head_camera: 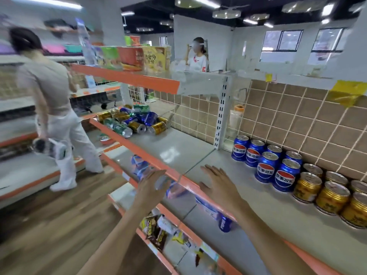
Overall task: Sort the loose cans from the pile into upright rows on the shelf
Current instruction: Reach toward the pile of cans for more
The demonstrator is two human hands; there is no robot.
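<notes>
A pile of loose cans (135, 121), gold, blue and green, lies on its side at the far left end of the grey shelf (178, 147). Upright blue cans (266, 159) stand in rows against the tiled back wall at the right, with upright gold cans (325, 193) beside them. My left hand (151, 185) hovers in front of the shelf's orange edge, fingers straight, holding nothing. Above the shelf's front part, my right hand (218, 185) is spread flat and holds nothing. Both hands are well short of the pile.
An upper shelf (127, 76) with snack boxes hangs over the pile. Lower shelves hold packets and a blue can (225, 223). One person (53, 100) walks in the aisle at left; another (197, 56) stands behind the shelving. A white upright (221, 114) divides the shelf.
</notes>
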